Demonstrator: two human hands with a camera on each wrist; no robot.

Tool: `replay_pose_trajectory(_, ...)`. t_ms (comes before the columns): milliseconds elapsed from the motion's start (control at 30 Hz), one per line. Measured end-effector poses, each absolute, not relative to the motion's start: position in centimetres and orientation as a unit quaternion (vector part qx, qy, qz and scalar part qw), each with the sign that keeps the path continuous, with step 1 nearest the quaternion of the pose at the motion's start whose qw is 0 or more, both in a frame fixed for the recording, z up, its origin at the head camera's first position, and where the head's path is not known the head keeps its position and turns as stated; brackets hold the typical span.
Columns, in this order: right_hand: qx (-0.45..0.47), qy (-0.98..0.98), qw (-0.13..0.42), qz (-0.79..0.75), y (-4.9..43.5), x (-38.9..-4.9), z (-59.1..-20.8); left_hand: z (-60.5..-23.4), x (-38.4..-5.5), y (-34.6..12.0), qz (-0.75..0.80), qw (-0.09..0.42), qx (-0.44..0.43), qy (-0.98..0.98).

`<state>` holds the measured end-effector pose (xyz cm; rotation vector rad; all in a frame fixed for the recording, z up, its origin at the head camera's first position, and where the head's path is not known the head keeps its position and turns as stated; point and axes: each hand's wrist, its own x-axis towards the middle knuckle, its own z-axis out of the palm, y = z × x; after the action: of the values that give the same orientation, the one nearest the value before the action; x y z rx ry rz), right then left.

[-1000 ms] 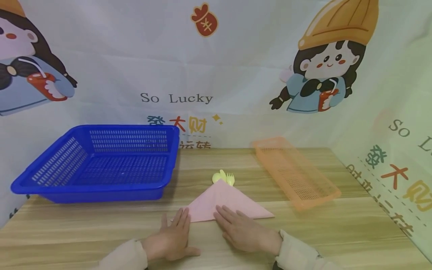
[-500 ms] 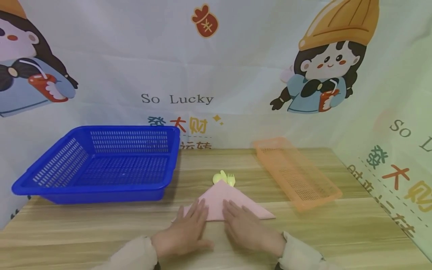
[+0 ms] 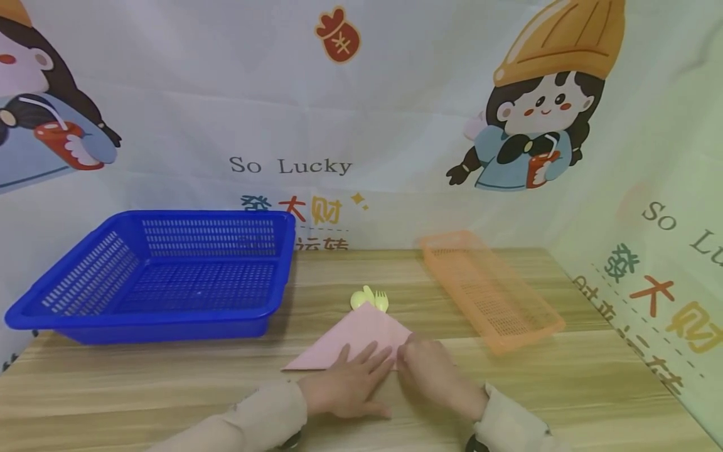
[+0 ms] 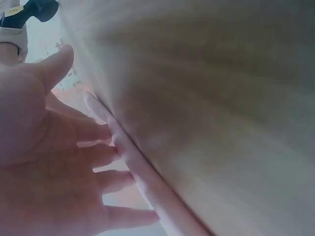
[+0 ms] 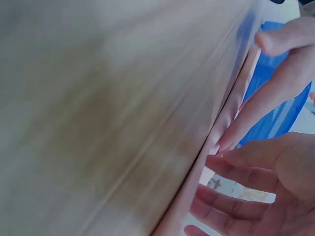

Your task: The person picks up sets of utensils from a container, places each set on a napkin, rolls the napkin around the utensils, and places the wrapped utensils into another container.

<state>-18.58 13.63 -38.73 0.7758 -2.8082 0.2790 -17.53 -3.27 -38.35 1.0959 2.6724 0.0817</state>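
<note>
A pink napkin (image 3: 330, 345), folded to a triangle, lies on the wooden table with its peak pointing away from me. Yellow-green cutlery sticks out past the peak: a fork (image 3: 381, 301), a spoon (image 3: 358, 300) and a third piece between them; their lower parts are covered. My left hand (image 3: 350, 383) presses flat on the napkin's front middle, fingers spread. Beside it, my right hand (image 3: 429, 370) has its fingers curled at the napkin's right side and hides that corner. In the right wrist view, the right thumb and forefinger (image 5: 236, 172) pinch at the pink edge.
A large blue basket (image 3: 169, 320) stands at the left of the table. On the right lies a long orange basket (image 3: 491, 295). A printed cloth (image 3: 395, 125) hangs behind the table.
My left hand has slid right across the napkin to its middle. My right hand, flat before, has moved slightly right and curled its fingers at the napkin's right side.
</note>
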Motion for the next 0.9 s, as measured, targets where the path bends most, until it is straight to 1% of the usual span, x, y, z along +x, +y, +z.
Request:
replay_pose_trajectory(233,0.217,-0.965,0.031,0.145,13.7,-19.9,-38.1,-37.8,-17.9,-3.0,0.019,0.138,0.362,0.922)
replay_pose_trajectory(367,0.188,-0.972,0.01,0.141,13.5,-20.5,-37.9,-37.6,-17.9,-2.9,0.017,0.138,0.358,0.923)
replay_pose_trajectory(467,0.143,-0.982,-0.005,0.127,13.3,-21.1,-38.0,-37.5,-17.8,-2.8,0.013,0.136,0.357,0.924)
replay_pose_trajectory(633,0.059,-0.99,-0.054,0.117,13.4,-22.2,-38.0,-37.4,-17.9,-2.9,0.004,0.136,0.356,0.925)
replay_pose_trajectory(767,0.04,-0.985,-0.077,0.146,14.0,-22.7,-38.1,-37.3,-18.0,-2.9,0.004,0.14,0.355,0.924)
replay_pose_trajectory(900,0.055,-0.973,-0.077,0.209,14.7,-22.6,-38.0,-37.2,-18.1,-2.9,0.01,0.144,0.352,0.925)
